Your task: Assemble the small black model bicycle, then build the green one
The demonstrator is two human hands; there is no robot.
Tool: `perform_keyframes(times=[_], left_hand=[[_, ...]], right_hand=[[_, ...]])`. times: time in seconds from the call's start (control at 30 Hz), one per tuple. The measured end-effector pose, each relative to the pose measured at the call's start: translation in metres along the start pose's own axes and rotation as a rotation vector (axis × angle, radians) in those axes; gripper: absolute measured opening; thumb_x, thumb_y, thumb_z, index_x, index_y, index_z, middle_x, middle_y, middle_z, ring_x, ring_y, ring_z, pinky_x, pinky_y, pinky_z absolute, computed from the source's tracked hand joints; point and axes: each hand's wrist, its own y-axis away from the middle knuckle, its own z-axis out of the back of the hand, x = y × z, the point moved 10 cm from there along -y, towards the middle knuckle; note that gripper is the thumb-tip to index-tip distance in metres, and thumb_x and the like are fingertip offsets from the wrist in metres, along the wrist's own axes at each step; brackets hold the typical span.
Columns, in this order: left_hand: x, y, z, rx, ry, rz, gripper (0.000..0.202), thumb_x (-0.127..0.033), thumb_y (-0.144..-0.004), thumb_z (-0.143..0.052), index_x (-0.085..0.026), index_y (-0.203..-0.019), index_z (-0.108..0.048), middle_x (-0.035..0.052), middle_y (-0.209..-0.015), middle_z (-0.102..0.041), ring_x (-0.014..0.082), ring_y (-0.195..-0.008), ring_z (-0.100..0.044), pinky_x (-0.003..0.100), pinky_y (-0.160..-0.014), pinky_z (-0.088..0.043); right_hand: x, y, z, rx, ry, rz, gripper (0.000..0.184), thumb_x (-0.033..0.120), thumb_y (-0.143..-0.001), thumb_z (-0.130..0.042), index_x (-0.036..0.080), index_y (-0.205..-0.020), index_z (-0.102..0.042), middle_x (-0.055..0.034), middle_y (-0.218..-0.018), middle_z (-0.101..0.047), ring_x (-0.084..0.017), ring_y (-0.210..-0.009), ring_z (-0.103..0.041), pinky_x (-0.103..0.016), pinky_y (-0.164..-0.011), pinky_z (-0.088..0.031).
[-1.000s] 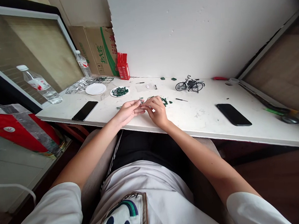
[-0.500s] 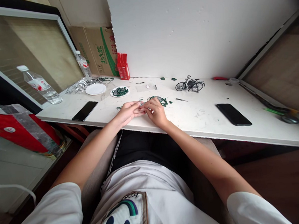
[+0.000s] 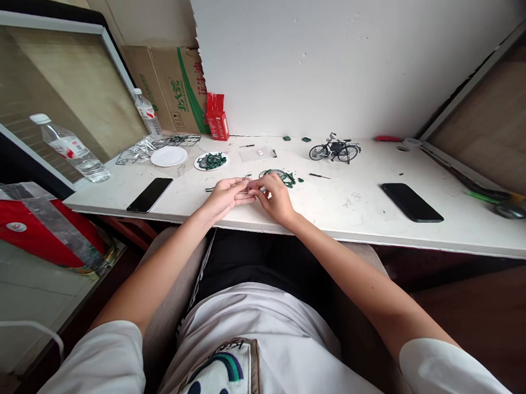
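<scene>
Close together near the front edge of the white table [image 3: 357, 209], my two hands meet over a small, thin part [image 3: 247, 178] with a pale, metallic look. My left hand [image 3: 227, 198] is closed on it between thumb and fingers. The fingertips of my right hand [image 3: 274, 197] are pinched at the same spot; what they grip is too small and covered to name. Just beyond my right hand lie green model bicycle parts [image 3: 284, 176] with a wheel, partly hidden by it. A finished-looking black model bicycle [image 3: 335, 150] stands farther back on the right.
A white plate of green parts [image 3: 211, 161] sits behind my hands, beside a bare white plate [image 3: 168, 156]. A small screwdriver [image 3: 319, 175] lies right of the green parts. Phones lie left [image 3: 149, 195] and right [image 3: 411, 201]. Water bottles [image 3: 70, 148] and a red box [image 3: 216, 118] stand left.
My right fingertips have shifted very slightly around the small part. Both hands otherwise keep their place, and the things on the table have not moved.
</scene>
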Motion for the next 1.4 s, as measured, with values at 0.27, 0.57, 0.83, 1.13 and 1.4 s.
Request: perform_keyframes(times=[0.27,0.57,0.83,1.13,1.4], left_hand=[[-0.002,-0.002,0.004,-0.019,-0.044,-0.045,0.027,-0.029,-0.092,-0.082,-0.008,-0.108,-0.076,0.0171,-0.110,-0.080,0.0259,-0.099,-0.080,0.049,-0.105,-0.059],[-0.001,0.000,-0.007,0.059,-0.221,-0.100,0.043,-0.041,-0.083,-0.090,-0.010,-0.109,-0.079,0.0175,-0.108,-0.081,0.0322,-0.107,-0.078,0.056,-0.105,-0.060],[0.004,0.000,-0.011,0.089,-0.203,-0.107,0.042,-0.034,-0.086,-0.088,-0.009,-0.116,-0.073,0.0173,-0.111,-0.081,0.0312,-0.111,-0.078,0.058,-0.110,-0.057],[0.001,0.004,-0.014,0.117,-0.164,-0.089,0.050,-0.025,-0.081,-0.092,-0.008,-0.123,-0.072,0.0201,-0.120,-0.079,0.0333,-0.118,-0.076,0.059,-0.116,-0.053],[0.003,0.002,-0.009,0.051,-0.182,-0.088,0.049,-0.023,-0.082,-0.091,-0.008,-0.125,-0.073,0.0185,-0.119,-0.080,0.0327,-0.119,-0.076,0.058,-0.116,-0.053]], right_hand=[[-0.002,-0.001,0.005,-0.001,-0.117,-0.119,0.030,0.052,-0.100,-0.066,0.026,-0.117,-0.062,-0.0092,-0.107,-0.072,-0.027,-0.106,-0.067,-0.037,-0.076,-0.056],[-0.025,-0.013,0.017,-0.032,-0.270,-0.353,0.049,0.069,-0.092,-0.070,0.024,-0.111,-0.073,-0.0082,-0.112,-0.076,-0.023,-0.101,-0.070,-0.032,-0.073,-0.058],[-0.044,-0.010,0.002,0.013,-0.517,-0.449,0.059,0.076,-0.079,-0.079,0.019,-0.094,-0.075,-0.0055,-0.086,-0.074,-0.018,-0.069,-0.070,-0.029,-0.059,-0.058],[-0.051,-0.008,0.002,0.005,-0.612,-0.536,0.059,0.073,-0.073,-0.085,0.018,-0.095,-0.077,-0.0050,-0.081,-0.077,-0.018,-0.070,-0.073,-0.027,-0.060,-0.057],[-0.045,-0.008,0.007,0.013,-0.578,-0.534,0.053,0.068,-0.078,-0.084,0.018,-0.094,-0.080,-0.0068,-0.084,-0.080,-0.018,-0.071,-0.073,-0.026,-0.060,-0.055]])
